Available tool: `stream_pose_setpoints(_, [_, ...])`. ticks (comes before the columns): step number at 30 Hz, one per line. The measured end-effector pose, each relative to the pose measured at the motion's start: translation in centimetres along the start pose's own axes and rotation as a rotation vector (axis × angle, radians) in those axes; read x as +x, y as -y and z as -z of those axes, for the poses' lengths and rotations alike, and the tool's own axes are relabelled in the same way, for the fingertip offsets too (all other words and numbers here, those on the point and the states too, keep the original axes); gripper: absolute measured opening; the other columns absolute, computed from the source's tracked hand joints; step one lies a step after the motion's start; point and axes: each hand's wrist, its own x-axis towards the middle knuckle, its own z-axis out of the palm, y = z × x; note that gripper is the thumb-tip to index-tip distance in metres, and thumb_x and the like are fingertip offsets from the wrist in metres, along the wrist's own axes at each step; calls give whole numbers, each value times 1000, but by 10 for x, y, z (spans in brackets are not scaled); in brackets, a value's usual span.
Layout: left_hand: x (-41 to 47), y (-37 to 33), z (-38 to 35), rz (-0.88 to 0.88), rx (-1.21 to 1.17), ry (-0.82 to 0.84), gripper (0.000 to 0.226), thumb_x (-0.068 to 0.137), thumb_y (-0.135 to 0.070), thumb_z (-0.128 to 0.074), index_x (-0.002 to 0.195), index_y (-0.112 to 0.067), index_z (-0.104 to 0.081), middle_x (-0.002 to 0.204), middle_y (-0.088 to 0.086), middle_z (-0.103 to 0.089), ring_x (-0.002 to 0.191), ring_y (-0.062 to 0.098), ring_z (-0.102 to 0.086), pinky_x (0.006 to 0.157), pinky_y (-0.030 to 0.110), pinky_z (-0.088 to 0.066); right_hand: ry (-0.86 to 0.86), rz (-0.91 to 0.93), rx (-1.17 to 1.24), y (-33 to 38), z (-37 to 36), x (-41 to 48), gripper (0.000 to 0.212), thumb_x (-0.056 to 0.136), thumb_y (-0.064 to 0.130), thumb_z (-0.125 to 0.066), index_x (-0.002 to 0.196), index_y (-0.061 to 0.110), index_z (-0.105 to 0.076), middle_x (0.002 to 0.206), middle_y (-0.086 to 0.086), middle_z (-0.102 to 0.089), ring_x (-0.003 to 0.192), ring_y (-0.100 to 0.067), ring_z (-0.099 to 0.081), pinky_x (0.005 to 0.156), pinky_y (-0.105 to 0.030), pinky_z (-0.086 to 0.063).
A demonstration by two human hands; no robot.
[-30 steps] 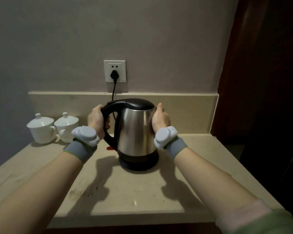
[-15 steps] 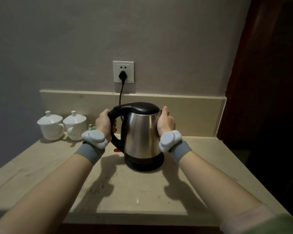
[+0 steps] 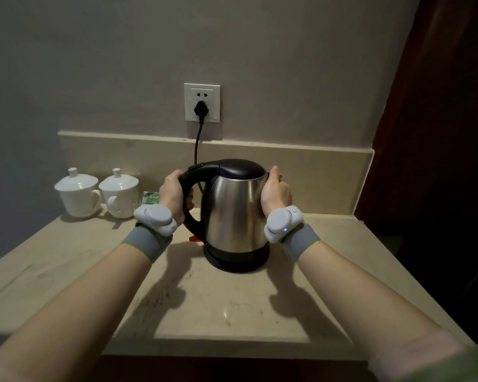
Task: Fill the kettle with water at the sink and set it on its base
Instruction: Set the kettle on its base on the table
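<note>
My left hand [image 3: 174, 195] gripped the kettle [image 3: 233, 208] handle and my right hand [image 3: 275, 193] steadied its steel side; a careless lift risked dragging the base [image 3: 236, 260] by its cord [image 3: 197, 144].

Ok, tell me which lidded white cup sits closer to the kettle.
The right-hand cup, beside the green packet; the other cup stands farther left of the kettle.

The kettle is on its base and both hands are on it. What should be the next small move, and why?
Probably let go with both hands. The kettle stands upright, seated on its black base, with the plug in the wall socket. The left hand grips the handle and the right hand presses the steel side, so nothing seems left but releasing. The water level cannot be seen.
</note>
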Motion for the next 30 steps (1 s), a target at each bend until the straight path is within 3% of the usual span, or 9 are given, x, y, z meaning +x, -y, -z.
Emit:
stream_pose_setpoints(10, [1, 4, 4, 0, 2, 44, 30, 90, -24, -37, 65, -13, -49, 42, -1, -40, 41, 15, -32, 38, 23, -26, -18, 28, 3, -8, 0, -7, 65, 96, 48, -20, 113, 1, -62, 122, -20, -61, 113, -36, -54, 89, -37, -37])
stream_pose_setpoints(15, [-2, 4, 15, 61, -62, 134, 41, 99, -28, -31, 74, -10, -57, 46, 0, -54, 43, 13, -49, 51, 24, -40, -1, 3, 18, -7, 1, -7, 66, 95, 50, -22, 115, 0, -61, 125, -20, -59, 116, -37, -52, 97, -39, -38])
stream_pose_setpoints(19, [0, 20, 34, 96, 222, 34, 22, 95, -10, -44, 80, -6, -60, 69, 7, -60, 63, 17, -58, 62, 26, -47, 42, -42, 56, -4, 5, -4, 68, 95, 53, -24, 121, 1, -58, 130, -18, -57, 120, -36, -50, 100, -39, -36])
stream_pose_setpoints(22, [3, 39, 53, 273, 452, 45, 21, 90, 2, -47, 72, -2, -54, 52, 6, -52, 44, 16, -47, 47, 25, -39, 50, -54, 66, -5, 9, 0, 66, 95, 51, -24, 123, 0, -56, 133, -18, -55, 123, -36, -48, 102, -39, -35])
stream_pose_setpoints(24, [0, 46, 57, 301, 549, 63, 21, 89, 3, -54, 69, 0, -55, 45, 4, -49, 36, 13, -42, 38, 22, -36, 60, -53, 61, -6, 10, 2, 66, 95, 51, -24, 124, 0, -55, 134, -19, -54, 124, -36, -47, 103, -39, -34])
stream_pose_setpoints(28, [-7, 49, 58, 192, 734, 59, 11, 87, -10, -65, 84, -1, -71, 69, 7, -63, 59, 14, -56, 34, 11, -38, 65, -56, 65, -8, 10, 5, 66, 96, 51, -24, 126, 0, -54, 135, -19, -53, 125, -36, -47, 103, -38, -34])
stream_pose_setpoints(30, [-8, 48, 59, 212, 738, 74, 11, 87, -12, -66, 85, -3, -72, 72, 8, -65, 60, 15, -57, 36, 11, -40, 63, -53, 71, -9, 10, 7, 66, 96, 50, -24, 127, 0, -53, 136, -19, -52, 126, -36, -46, 104, -38, -34])
